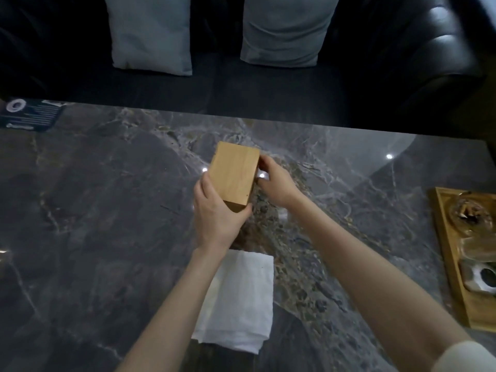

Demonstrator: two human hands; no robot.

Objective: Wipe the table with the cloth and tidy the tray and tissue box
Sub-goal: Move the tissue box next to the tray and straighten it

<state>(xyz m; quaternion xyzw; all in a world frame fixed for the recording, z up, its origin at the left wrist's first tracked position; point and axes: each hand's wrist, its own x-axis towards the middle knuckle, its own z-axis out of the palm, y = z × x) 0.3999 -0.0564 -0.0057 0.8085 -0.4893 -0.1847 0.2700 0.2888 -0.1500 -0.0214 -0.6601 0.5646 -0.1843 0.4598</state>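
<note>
A plain wooden tissue box (233, 174) is held over the middle of the grey marble table (107, 197). My left hand (214, 213) grips its near left end from below. My right hand (273, 181) holds its right side with the fingertips. Whether the box touches the table I cannot tell. A folded white cloth (241, 302) lies flat on the table near me, partly under my left forearm. A wooden tray (453, 267) sits at the right edge of the table, cut off by the frame.
The tray holds a glass dish (472, 213) with brown scraps and a white ashtray-like piece (480, 277). A dark card (29, 115) lies at the far left corner. Beyond the table stands a black sofa (402, 63) with two grey cushions (150, 33).
</note>
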